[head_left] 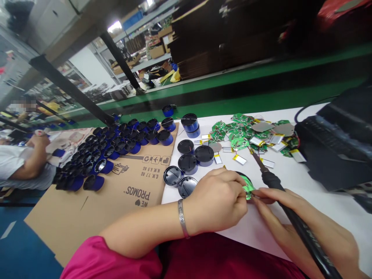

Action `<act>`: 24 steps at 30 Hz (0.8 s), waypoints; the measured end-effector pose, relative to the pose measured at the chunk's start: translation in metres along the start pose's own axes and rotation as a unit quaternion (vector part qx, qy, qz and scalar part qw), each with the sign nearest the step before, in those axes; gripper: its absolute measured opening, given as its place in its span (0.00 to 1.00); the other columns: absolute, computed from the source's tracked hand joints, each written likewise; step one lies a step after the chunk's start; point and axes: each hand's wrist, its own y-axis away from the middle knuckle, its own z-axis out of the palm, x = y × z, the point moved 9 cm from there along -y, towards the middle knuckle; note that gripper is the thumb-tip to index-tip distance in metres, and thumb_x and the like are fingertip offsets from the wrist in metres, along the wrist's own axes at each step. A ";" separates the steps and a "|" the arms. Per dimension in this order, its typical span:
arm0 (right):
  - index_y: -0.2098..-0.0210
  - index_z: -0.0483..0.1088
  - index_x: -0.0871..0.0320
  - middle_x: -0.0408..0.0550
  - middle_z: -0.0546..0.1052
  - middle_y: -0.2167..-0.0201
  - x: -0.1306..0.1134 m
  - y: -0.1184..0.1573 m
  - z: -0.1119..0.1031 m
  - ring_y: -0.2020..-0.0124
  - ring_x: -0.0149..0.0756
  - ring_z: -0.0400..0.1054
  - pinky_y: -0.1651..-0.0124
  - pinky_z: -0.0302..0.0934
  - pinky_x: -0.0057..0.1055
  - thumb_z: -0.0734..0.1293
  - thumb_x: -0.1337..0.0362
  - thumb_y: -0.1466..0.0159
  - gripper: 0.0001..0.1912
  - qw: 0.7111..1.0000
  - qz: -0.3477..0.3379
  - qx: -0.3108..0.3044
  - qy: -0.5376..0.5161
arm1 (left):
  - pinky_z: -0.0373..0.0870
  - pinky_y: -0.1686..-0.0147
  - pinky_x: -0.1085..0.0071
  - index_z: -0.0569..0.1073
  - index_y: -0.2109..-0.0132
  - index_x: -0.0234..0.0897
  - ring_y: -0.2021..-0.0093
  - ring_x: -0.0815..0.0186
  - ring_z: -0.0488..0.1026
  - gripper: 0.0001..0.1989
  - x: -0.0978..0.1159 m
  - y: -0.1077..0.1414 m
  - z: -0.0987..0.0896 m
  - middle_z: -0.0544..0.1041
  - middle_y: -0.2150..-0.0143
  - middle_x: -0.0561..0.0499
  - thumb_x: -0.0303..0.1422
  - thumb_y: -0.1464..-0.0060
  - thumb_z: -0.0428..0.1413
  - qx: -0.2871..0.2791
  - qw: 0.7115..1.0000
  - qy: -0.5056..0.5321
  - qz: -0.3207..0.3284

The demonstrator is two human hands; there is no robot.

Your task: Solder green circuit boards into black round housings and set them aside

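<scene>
My left hand (217,199), with a metal bracelet at the wrist, is closed at the edge of a green circuit board (249,188). Its fingers partly cover the board, and a dark round rim shows behind it. A soldering iron (272,180) lies across my right hand (308,228), its tip pointing away toward the pile of boards. The thumb and forefinger of that hand pinch together at the board's right edge; any small part between them cannot be made out. Close to my left hand stand several blue-and-black round housings (187,163).
Green circuit boards (240,130) and silver battery cells (240,159) lie heaped ahead on the white table. Many blue housings (132,145) crowd the cardboard (139,180) at left. A black object (325,151) stands at right. Another person's arm (31,155) is at far left.
</scene>
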 end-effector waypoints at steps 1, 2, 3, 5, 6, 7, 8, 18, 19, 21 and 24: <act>0.45 0.69 0.52 0.40 0.78 0.57 0.003 0.004 0.003 0.60 0.30 0.75 0.48 0.69 0.29 0.66 0.58 0.25 0.12 1.000 0.006 -0.002 0.002 | 0.78 0.47 0.62 0.81 0.67 0.34 0.53 0.58 0.80 0.10 0.000 0.002 -0.003 0.84 0.54 0.45 0.26 0.40 0.56 0.014 1.000 -0.005 -0.005; 0.46 0.69 0.53 0.42 0.78 0.58 0.006 0.010 0.005 0.59 0.32 0.75 0.48 0.70 0.31 0.66 0.55 0.26 0.13 1.000 0.018 -0.002 0.002 | 0.78 0.47 0.61 0.81 0.67 0.35 0.53 0.57 0.79 0.10 0.001 0.004 -0.005 0.84 0.53 0.45 0.26 0.40 0.56 0.030 0.999 -0.011 -0.010; 0.46 0.70 0.53 0.44 0.78 0.58 0.010 0.016 0.008 0.57 0.35 0.75 0.49 0.70 0.34 0.67 0.52 0.27 0.15 0.999 0.034 -0.007 0.000 | 0.78 0.47 0.60 0.81 0.68 0.35 0.52 0.57 0.79 0.10 0.001 0.006 -0.008 0.84 0.53 0.45 0.26 0.41 0.56 0.045 0.999 -0.015 -0.015; 0.46 0.71 0.54 0.48 0.77 0.59 0.016 0.030 0.013 0.57 0.40 0.75 0.52 0.72 0.37 0.68 0.47 0.29 0.20 0.998 0.053 -0.021 -0.006 | 0.77 0.49 0.59 0.81 0.69 0.35 0.51 0.56 0.78 0.09 0.000 0.008 -0.011 0.84 0.54 0.45 0.26 0.42 0.57 0.069 0.997 -0.018 -0.030; 0.46 0.72 0.54 0.50 0.77 0.59 0.019 0.037 0.014 0.57 0.42 0.75 0.54 0.72 0.38 0.69 0.45 0.30 0.22 0.998 0.058 -0.023 -0.006 | 0.77 0.49 0.58 0.80 0.69 0.36 0.51 0.55 0.78 0.09 -0.002 0.009 -0.012 0.84 0.55 0.45 0.26 0.43 0.58 0.075 0.996 -0.016 -0.044; 0.46 0.72 0.54 0.50 0.76 0.59 0.022 0.044 0.014 0.57 0.42 0.74 0.55 0.72 0.38 0.70 0.44 0.31 0.24 0.998 0.061 -0.024 -0.007 | 0.77 0.49 0.57 0.80 0.70 0.36 0.51 0.55 0.78 0.08 -0.005 0.010 -0.012 0.84 0.54 0.45 0.27 0.43 0.59 0.078 0.995 -0.012 -0.062; 0.46 0.72 0.54 0.51 0.76 0.60 0.025 0.049 0.014 0.57 0.43 0.74 0.55 0.73 0.38 0.70 0.43 0.31 0.24 0.998 0.064 -0.024 -0.008 | 0.76 0.48 0.55 0.80 0.70 0.37 0.50 0.54 0.77 0.07 -0.009 0.010 -0.012 0.84 0.54 0.45 0.27 0.44 0.59 0.079 0.993 -0.009 -0.082; 0.32 0.62 0.53 0.46 0.76 0.57 0.006 0.017 0.018 0.60 0.34 0.74 0.54 0.71 0.31 0.69 0.64 0.29 0.27 0.995 -0.089 -0.053 0.009 | 0.71 0.46 0.52 0.79 0.70 0.37 0.46 0.53 0.75 0.08 -0.022 0.002 -0.007 0.82 0.51 0.46 0.29 0.43 0.59 -0.008 0.988 0.025 -0.152; 0.31 0.59 0.53 0.44 0.76 0.57 0.000 0.012 0.017 0.60 0.32 0.74 0.54 0.71 0.29 0.69 0.66 0.29 0.30 0.992 -0.115 -0.049 0.012 | 0.71 0.46 0.52 0.79 0.70 0.37 0.46 0.52 0.74 0.08 -0.021 0.000 -0.006 0.82 0.50 0.46 0.28 0.42 0.59 -0.018 0.989 0.020 -0.147; 0.29 0.56 0.52 0.43 0.76 0.57 -0.005 0.006 0.015 0.61 0.30 0.73 0.54 0.70 0.28 0.68 0.68 0.29 0.32 0.990 -0.134 -0.039 0.016 | 0.70 0.46 0.51 0.78 0.70 0.37 0.46 0.52 0.74 0.08 -0.018 -0.003 -0.006 0.82 0.51 0.46 0.27 0.43 0.58 -0.033 0.991 0.005 -0.133; 0.33 0.61 0.53 0.45 0.76 0.58 0.004 0.005 0.013 0.61 0.34 0.74 0.55 0.71 0.32 0.68 0.63 0.28 0.27 0.995 -0.088 -0.044 0.014 | 0.69 0.45 0.50 0.78 0.70 0.37 0.47 0.52 0.74 0.07 -0.017 -0.009 -0.004 0.82 0.53 0.45 0.27 0.43 0.58 -0.049 0.991 -0.017 -0.123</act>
